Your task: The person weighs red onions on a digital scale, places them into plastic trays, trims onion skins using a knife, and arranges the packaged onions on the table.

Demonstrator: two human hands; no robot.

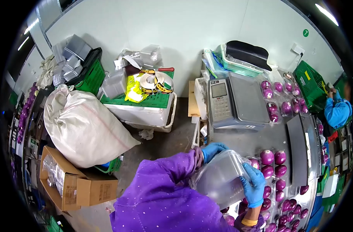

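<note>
Before the red onions, both hands grip clear plastic trays, fingers partly curled.

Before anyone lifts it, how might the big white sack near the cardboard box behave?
The white sack will probably sag and fold, since its cloth is creased. It may be awkward to lift given its bulk, though hidden contents leave its weight uncertain. Its rounded sides suggest it could slump if pushed.
</note>
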